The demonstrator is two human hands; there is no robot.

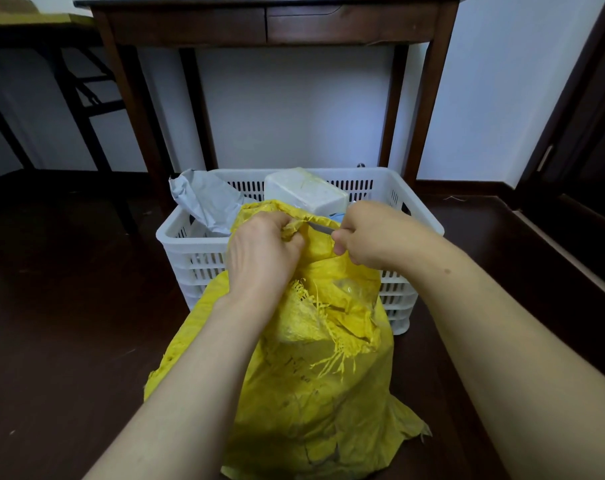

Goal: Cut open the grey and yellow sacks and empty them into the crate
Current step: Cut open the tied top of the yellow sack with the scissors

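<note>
Now the left hand (259, 244) is gripping the bunched neck of the yellow sack (311, 393), and the right hand (367, 237) is holding a grey blade (320, 229) against it. The sack is standing on the floor (69, 323), touching the white crate (190, 251), where the grey sack (204, 199) is lying.

home room, wooden side table (266, 22), dark floor (69, 341)

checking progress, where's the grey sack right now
In the head view, the grey sack lies crumpled in the white crate, on its left side, left of a white block and behind the yellow sack.
</note>
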